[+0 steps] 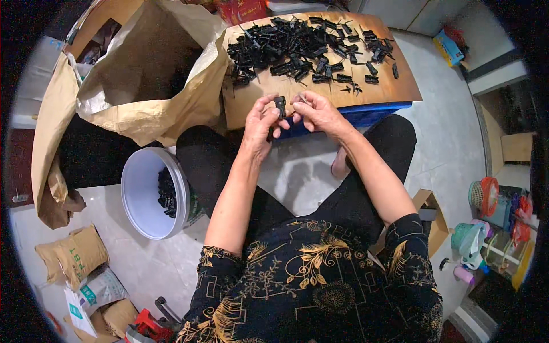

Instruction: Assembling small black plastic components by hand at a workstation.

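Note:
My left hand (261, 127) is closed on a small black plastic part (280, 106), which stands upright between thumb and fingers. Just to the right, my right hand (318, 116) pinches a tiny thin piece (302, 98) that looks light or metallic; its kind is too small to make out. The two hands are close together but apart, in front of the near edge of a wooden board (366, 102). On that board lies a heap of similar black plastic parts (286, 48), many with thin rods sticking out. A few small dark pieces (353, 89) lie near the board's front edge.
A large open brown paper sack (166, 117) stands at the left of the board. Below it, a white bucket (143, 194) holds black parts. A blue crate (372, 114) is under the board. Packages (74, 257) lie lower left; a cardboard box (437, 228) and baskets stand right.

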A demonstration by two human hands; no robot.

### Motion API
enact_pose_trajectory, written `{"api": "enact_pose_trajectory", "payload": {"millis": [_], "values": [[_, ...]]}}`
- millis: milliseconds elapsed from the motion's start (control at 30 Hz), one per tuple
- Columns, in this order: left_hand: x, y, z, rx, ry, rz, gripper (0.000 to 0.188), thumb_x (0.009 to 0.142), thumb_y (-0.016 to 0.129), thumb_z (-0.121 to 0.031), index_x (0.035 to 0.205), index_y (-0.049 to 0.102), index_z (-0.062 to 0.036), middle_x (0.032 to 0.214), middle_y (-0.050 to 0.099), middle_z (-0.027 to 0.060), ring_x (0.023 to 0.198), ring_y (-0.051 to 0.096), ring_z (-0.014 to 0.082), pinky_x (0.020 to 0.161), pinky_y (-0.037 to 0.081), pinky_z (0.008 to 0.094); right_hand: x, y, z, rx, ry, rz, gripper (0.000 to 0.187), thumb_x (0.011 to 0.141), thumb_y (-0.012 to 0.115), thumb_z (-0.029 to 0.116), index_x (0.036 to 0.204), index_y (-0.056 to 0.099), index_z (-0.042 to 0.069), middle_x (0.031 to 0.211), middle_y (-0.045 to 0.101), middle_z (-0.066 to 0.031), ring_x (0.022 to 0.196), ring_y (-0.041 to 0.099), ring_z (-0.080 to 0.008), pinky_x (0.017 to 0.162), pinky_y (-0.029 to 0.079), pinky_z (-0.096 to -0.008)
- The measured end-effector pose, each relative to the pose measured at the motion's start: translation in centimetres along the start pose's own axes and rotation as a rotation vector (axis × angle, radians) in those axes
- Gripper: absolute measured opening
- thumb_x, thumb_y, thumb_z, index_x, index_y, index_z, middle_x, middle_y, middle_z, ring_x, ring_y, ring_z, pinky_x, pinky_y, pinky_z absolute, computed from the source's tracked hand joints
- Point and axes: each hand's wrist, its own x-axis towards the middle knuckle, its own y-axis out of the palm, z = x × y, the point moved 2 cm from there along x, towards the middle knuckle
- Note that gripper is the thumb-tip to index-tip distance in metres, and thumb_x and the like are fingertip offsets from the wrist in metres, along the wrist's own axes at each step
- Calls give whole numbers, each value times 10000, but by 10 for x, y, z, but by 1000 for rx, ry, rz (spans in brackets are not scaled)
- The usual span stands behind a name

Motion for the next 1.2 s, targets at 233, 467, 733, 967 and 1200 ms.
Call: {"api": "enact_pose_trajectory", "payload": {"millis": [233,467,733,967,1200], "values": [[-3,8,1,70,-42,167,399,842,547,-115,1206,419,-13,832,619,72,563,562,86,417,373,161,8,-7,-12,52,98,54,196,877,552,280,918,520,91,620,481,49,436,338,-5,377,239,-159],[-7,19,-7,330,-61,217,409,836,537,-79,1218,397,-33,772,578,39,563,538,75,453,391,175,6,-4,-3,88,136,91,181,863,579,280,886,562,101,647,510,59,480,378,-4,413,273,-162],[-4,21,-4,459,25,146,399,823,501,-3,1199,372,-24,779,562,47,581,523,86,532,421,216,12,6,-6,-66,-20,27,243,909,494,305,861,538,71,649,472,61,551,385,-25,491,307,-179],[3,18,-7,484,32,120,355,838,476,6,1164,341,-20,753,541,49,577,528,92,523,431,221,7,1,-6,-337,-4,73,306,940,403,307,819,511,47,671,487,10,620,442,-69,562,381,-229],[11,16,-1,495,34,82,322,836,483,3,1125,347,-29,709,515,41,548,518,93,492,425,226,12,4,-2,-378,21,83,274,937,410,238,836,513,6,686,534,-52,653,513,-118,592,424,-285]]}}
